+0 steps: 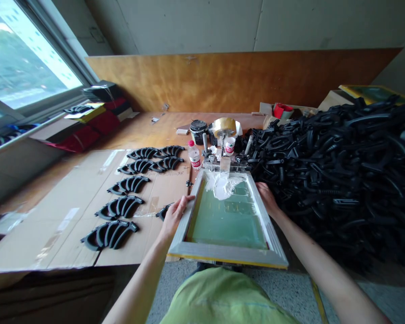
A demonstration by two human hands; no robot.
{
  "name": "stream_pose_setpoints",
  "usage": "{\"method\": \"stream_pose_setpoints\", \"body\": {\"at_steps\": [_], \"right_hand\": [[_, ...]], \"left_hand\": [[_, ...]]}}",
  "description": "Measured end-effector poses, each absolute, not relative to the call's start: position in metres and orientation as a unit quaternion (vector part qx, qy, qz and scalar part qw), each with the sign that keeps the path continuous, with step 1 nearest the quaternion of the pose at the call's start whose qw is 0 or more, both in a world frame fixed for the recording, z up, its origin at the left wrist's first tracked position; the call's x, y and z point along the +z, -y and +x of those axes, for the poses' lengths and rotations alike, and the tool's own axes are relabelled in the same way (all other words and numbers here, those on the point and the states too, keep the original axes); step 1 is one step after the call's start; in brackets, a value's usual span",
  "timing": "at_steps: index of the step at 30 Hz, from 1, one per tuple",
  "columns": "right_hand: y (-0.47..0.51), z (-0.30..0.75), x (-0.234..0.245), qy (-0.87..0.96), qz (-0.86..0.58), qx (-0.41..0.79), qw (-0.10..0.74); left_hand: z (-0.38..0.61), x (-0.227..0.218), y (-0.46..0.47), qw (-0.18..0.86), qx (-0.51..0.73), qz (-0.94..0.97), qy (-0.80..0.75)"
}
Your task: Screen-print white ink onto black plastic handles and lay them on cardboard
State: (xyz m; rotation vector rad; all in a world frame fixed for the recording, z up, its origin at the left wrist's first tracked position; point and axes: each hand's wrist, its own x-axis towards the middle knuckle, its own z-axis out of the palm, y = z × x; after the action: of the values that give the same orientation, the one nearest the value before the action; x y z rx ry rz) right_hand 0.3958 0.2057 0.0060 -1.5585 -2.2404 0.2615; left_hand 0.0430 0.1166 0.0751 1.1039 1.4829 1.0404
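A silk-screen frame (222, 250) with a green mesh lies in front of me, clamped at its far end. White ink (222, 186) is smeared over the far part of the mesh. My left hand (176, 215) is closed at the frame's left side, its thumb against the edge; the lower fingers are hidden. Just left of that hand, a black curved plastic part (164, 210) lies on the cardboard, partly covered. Beside the frame's far right edge is my right hand (267, 198), near the heap of black parts (330, 171). Its fingers are partly hidden, and I cannot tell what they hold.
Several groups of black curved parts (119, 207) rest on flat cardboard (64, 202) to the left. Behind the frame stand a clamp (224, 164), a red-capped bottle (194, 155), a black tub (198, 131), a paper cup (229, 146) and a tape roll (224, 128). A wooden board (222, 83) backs the table.
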Motion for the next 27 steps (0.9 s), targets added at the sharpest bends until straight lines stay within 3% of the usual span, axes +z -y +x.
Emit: {"method": "stream_pose_setpoints", "body": {"at_steps": [3, 5, 13, 20, 27], "right_hand": [[-0.231, 0.382, 0.030, 0.746, -0.598, 0.053, 0.288], [-0.250, 0.353, 0.044, 0.768, -0.552, 0.030, 0.323], [-0.255, 0.276, 0.040, 0.877, -0.466, 0.048, 0.103], [-0.212, 0.307, 0.051, 0.967, -0.225, 0.092, 0.078], [-0.203, 0.298, 0.037, 0.937, -0.314, 0.044, 0.149]], "left_hand": [[0.040, 0.030, -0.103, 0.523, 0.400, 0.439, -0.612], [0.041, 0.005, -0.100, 0.505, 0.395, 0.438, -0.630], [0.041, -0.025, -0.102, 0.480, 0.382, 0.438, -0.657], [0.040, -0.033, -0.100, 0.476, 0.379, 0.450, -0.654], [0.043, -0.020, -0.099, 0.489, 0.396, 0.427, -0.650]]}}
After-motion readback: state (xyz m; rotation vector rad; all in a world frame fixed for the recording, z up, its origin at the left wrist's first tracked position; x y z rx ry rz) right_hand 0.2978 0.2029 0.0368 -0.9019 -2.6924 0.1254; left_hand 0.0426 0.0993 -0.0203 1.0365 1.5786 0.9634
